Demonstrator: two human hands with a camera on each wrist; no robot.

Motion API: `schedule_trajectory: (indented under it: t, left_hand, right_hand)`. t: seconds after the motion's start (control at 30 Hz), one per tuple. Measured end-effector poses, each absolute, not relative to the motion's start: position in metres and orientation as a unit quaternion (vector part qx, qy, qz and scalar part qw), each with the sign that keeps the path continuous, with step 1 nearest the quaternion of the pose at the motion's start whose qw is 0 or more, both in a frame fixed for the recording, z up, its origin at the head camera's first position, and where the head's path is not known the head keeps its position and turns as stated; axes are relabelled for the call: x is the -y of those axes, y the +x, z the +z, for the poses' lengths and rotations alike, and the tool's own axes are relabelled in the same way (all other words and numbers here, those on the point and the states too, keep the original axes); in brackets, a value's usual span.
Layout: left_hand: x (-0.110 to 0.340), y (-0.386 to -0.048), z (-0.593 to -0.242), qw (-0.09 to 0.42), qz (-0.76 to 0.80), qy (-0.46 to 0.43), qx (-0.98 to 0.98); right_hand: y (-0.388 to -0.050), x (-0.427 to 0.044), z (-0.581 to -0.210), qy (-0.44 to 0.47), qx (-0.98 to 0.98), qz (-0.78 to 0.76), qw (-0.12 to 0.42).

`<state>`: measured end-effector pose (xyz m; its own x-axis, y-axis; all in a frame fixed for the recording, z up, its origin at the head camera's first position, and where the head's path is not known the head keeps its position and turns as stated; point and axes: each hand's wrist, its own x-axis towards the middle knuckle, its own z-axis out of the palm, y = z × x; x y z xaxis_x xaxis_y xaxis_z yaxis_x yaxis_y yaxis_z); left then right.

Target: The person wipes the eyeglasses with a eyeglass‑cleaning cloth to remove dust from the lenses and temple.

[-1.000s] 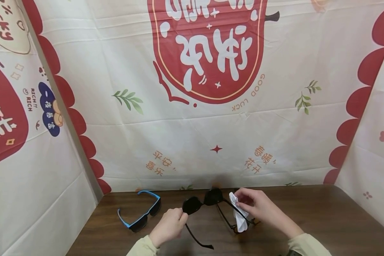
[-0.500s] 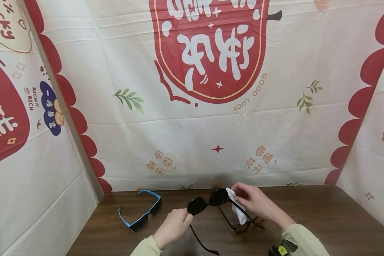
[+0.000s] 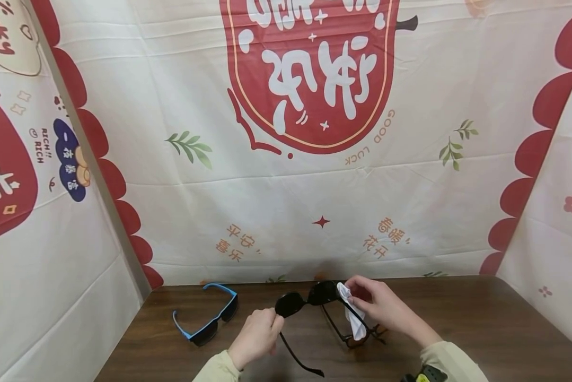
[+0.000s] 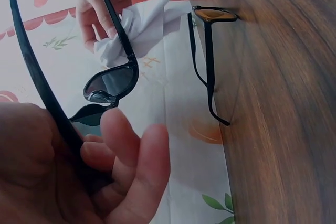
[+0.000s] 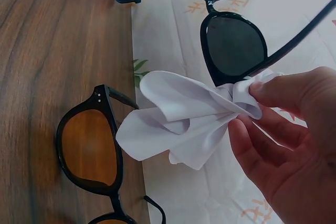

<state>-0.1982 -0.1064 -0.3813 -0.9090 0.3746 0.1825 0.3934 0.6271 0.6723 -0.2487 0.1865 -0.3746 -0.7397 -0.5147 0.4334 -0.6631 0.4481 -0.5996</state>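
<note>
Left panel: one patterned hanging (image 3: 71, 249), far left of the black sunglasses; it reads "RICH!!" and "RICH", with "cky" cut off by the edge; a dark blue badge there carries white characters too small to read surely.
Blue sunglasses: one pair (image 3: 204, 335), dark lenses, arms unfolded, lying well left of the black sunglasses.
Left hand: one (image 3: 258, 335), at the left end of the black sunglasses, fingers curled round the frame and arm there, gripping them.
Black sunglasses: one pair (image 3: 320, 294), two dark lenses, arms unfolded, held up between the hands; no brand can be made out.
Back panel: one (image 3: 195, 217), behind and above the black sunglasses; "平安喜乐" stands up to their left, "GOOD LUCK" and "春暖花开" up to their right, and a red emblem (image 3: 309, 138) with large white characters higher up, cropped by the edge.
White cloth: one (image 5: 178, 114), bunched, at the right end of the black sunglasses by the hinge; whether it presses a lens cannot be told.
Amber-lensed glasses: one pair (image 5: 88, 145), black-framed, resting below and right of the black sunglasses.
Right hand: one (image 3: 383, 305), right of the black sunglasses, pinching the cloth between thumb and fingers.
Wrist device: one (image 3: 429, 374), dark with yellow, below and right of the black sunglasses.
Table: one (image 3: 481, 329), brown wood grain, beneath the black sunglasses.
</note>
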Motion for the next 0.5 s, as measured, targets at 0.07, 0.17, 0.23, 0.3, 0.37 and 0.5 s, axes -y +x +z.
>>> schedule_trajectory:
  t: [0.07,0.17,0.23,0.3,0.37,0.5]
  left_hand:
    - [0.106,-0.199,-0.382,0.019,-0.373,-0.211,0.903]
    - [0.107,-0.200,-0.383,0.022,-0.373,-0.205,0.905]
    - [0.108,-0.201,-0.385,0.023,-0.376,-0.202,0.904]
    - [0.109,-0.203,-0.386,0.022,-0.379,-0.197,0.904]
    - [0.111,-0.205,-0.387,0.024,-0.379,-0.194,0.904]
    - [0.114,-0.209,-0.389,0.021,-0.378,-0.185,0.907]
  right_hand:
    - [-0.247,-0.187,-0.375,0.352,0.842,0.396,0.099]
    - [-0.244,-0.187,-0.375,0.358,0.837,0.400,0.104]
    - [-0.243,-0.188,-0.375,0.361,0.833,0.406,0.102]
    - [-0.242,-0.188,-0.376,0.364,0.830,0.410,0.101]
    - [-0.241,-0.188,-0.377,0.369,0.826,0.415,0.101]
    - [-0.238,-0.187,-0.378,0.379,0.815,0.426,0.099]
